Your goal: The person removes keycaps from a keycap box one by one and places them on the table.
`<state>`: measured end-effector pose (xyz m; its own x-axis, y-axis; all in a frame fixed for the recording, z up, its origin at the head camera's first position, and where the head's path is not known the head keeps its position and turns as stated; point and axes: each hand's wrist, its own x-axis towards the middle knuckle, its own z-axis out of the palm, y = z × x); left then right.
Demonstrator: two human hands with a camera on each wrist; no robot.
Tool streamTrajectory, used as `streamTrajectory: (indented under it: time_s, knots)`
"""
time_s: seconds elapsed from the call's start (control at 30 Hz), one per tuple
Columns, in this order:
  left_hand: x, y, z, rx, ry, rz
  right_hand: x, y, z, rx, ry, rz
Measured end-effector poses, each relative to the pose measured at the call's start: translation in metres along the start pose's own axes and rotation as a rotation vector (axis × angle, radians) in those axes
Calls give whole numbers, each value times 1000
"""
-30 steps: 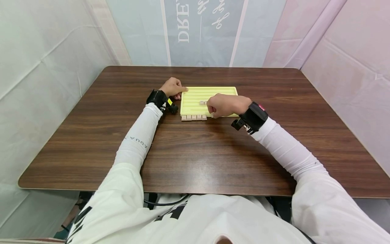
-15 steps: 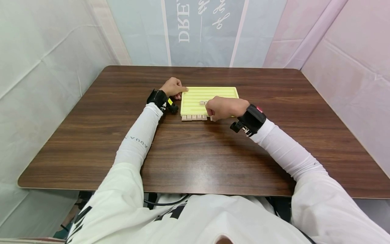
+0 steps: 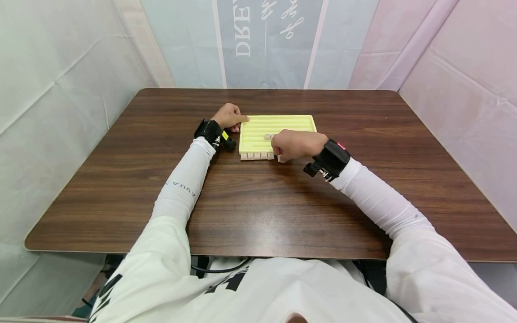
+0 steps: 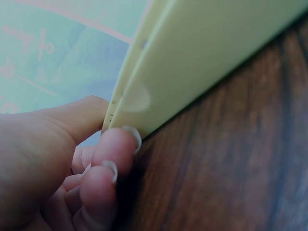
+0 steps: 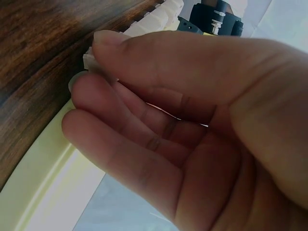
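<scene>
A yellow ridged tray [image 3: 258,127] lies on the table. My left hand [image 3: 229,116] pinches its far left corner, thumb at the rim and fingertips [image 4: 115,147] against the outer side wall. At the tray's front edge, my right hand [image 3: 298,143] pinches a small beige keycap [image 5: 88,59] between thumb and fingertips. The held keycap is just right of a row of several similar keycaps [image 3: 257,156] lined up along that front edge. More keycaps [image 3: 268,136] sit in a groove of the tray, partly hidden behind my right hand.
The brown wooden table [image 3: 242,206] extends around the tray on all sides. Pale fabric hangs at the left, right and back. A black wrist camera strap [image 3: 333,158] sits on each of my wrists.
My right hand has moved slightly toward me and to the left with the keycap, from over the tray's front edge to beside the row. The left hand stays at the corner.
</scene>
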<state>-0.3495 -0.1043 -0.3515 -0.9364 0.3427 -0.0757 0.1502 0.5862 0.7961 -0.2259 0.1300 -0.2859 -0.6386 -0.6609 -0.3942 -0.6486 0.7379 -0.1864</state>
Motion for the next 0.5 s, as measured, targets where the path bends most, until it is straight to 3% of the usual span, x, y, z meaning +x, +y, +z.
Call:
streamTrajectory:
  time_s: [0.5]
  knots:
    - [0,-1,0,-2,3,-1,1,-3,0,-7,8,24]
